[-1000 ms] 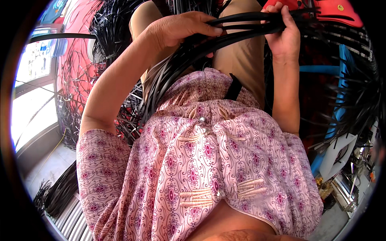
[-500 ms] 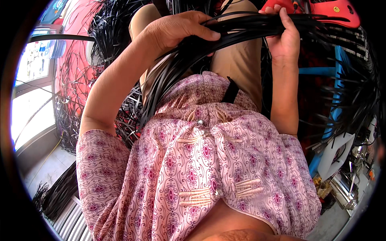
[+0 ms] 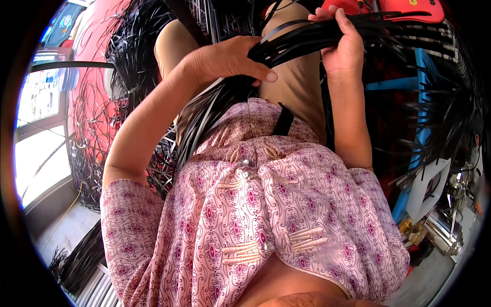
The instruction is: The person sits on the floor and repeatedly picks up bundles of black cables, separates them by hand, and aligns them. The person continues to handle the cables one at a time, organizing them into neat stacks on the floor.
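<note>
Left hand (image 3: 230,59) was wrapped round a bunch of black strips (image 3: 296,46), thumb laid across them and most of the fingers tucked out of sight, so no clue how tight those were. Right hand (image 3: 341,53) had the same bunch caught between its thumb and curled fingers, palm turned toward the camera; couldn't tell how hard it was squeezing either. So the strips bridged the gap between the two hands, with some poking out past the right one and kinda fanning apart. On the near side of the left hand, the rest of the bunch trailed down toward the lap, next to the patterned shirt (image 3: 220,215). Tan pants (image 3: 299,84) showed right under the stretch between the hands. Up and to the right of the right hand was something red (image 3: 419,11), couldn't say what exactly. Lower and farther right of that hand was a blue frame (image 3: 394,84), with loose strands (image 3: 450,102) bristling round it, pretty blurry. Nearer than the right hand, off to its right, were a white piece (image 3: 422,204) and a shiny metal thing (image 3: 444,233). Left of the left hand: a big black tangle (image 3: 125,66), well apart from the grip.
</note>
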Tool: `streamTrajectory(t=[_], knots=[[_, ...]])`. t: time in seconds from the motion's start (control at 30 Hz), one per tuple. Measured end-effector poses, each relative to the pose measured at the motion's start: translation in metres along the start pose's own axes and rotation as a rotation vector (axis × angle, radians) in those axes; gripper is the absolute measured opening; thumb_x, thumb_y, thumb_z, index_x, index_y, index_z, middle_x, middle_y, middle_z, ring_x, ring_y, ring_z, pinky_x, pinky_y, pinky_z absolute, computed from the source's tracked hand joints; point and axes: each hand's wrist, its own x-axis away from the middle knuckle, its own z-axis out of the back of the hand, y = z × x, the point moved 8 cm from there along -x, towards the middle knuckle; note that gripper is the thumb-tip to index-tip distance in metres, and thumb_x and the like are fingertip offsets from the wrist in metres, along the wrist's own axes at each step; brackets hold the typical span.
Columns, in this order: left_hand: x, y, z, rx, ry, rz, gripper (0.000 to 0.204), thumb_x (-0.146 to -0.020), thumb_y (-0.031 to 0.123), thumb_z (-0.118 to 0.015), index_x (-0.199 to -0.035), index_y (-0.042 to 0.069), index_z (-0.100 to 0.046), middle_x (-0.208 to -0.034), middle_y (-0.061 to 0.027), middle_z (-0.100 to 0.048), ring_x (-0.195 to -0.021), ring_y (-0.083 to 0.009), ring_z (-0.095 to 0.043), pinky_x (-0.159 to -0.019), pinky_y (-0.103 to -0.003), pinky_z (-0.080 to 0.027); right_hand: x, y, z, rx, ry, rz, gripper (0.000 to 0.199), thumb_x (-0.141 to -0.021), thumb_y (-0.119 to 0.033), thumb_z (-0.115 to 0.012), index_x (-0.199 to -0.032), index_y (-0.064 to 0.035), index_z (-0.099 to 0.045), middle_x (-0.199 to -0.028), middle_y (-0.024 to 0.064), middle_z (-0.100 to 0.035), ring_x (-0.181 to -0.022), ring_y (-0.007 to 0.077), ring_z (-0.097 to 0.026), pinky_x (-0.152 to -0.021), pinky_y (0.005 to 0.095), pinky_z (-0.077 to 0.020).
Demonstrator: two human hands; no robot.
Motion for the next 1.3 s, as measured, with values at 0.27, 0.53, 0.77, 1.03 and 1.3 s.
streamTrajectory(t=[0.27,0.53,0.77,1.03,1.3], knots=[[0.005,-0.011,0.007,0.387,-0.117,0.11,0.03,-0.093,0.023,-0.056,-0.105,-0.004,-0.063,-0.071,-0.005,-0.063,-0.052,-0.0074,-0.052,-0.053,-0.02,-0.044,0.012,0.002,-0.008,0.119,0.051,-0.027,0.022,-0.092,-0.02,-0.061,-0.102,0.0006,-0.061,-0.092,0.0172,-0.069,-0.086,0.0305,-0.068,-0.085,0.0379,-0.0537],[0.02,-0.034,0.014,0.429,-0.121,0.28,0.04,-0.089,0.024,-0.059,-0.113,-0.007,-0.055,-0.081,-0.0127,-0.065,-0.068,-0.0186,-0.064,-0.065,-0.026,-0.051,0.021,0.023,-0.014,0.065,-0.006,-0.077,0.022,-0.093,-0.021,-0.059,-0.101,-0.0008,-0.06,-0.09,0.0166,-0.069,-0.085,0.0286,-0.068,-0.082,0.0365,-0.0545],[0.01,-0.024,0.012,0.079,-0.135,-0.099,0.067,-0.086,0.046,-0.067,-0.127,-0.004,-0.049,-0.103,-0.0058,-0.062,-0.103,-0.0118,-0.055,-0.095,-0.027,-0.04,0.05,0.048,-0.024,0.071,-0.011,-0.168,0.024,-0.095,-0.025,-0.056,-0.101,-0.0021,-0.059,-0.084,0.0143,-0.068,-0.079,0.0236,-0.066,-0.077,0.0348,-0.0531],[0.011,0.001,-0.016,0.333,0.109,0.154,0.053,-0.095,0.048,-0.052,-0.109,-0.002,-0.058,-0.092,-0.0062,-0.065,-0.085,-0.0103,-0.06,-0.079,-0.023,-0.047,0.071,0.05,-0.037,0.241,-0.052,0.01,0.013,-0.089,-0.012,-0.063,-0.089,0.0007,-0.066,-0.085,0.0076,-0.067,-0.082,0.0152,-0.063,-0.077,0.0287,-0.0505],[0.012,-0.015,-0.031,0.242,0.095,0.163,0.042,-0.099,0.038,-0.046,-0.087,0.001,-0.06,-0.057,0.0031,-0.045,-0.048,-0.0046,-0.037,-0.047,-0.02,-0.029,0.065,0.031,-0.038,0.025,-0.071,-0.112,0.023,-0.087,-0.012,-0.066,-0.108,-0.003,-0.062,-0.092,0.0094,-0.064,-0.089,0.0193,-0.06,-0.083,0.0324,-0.048]])
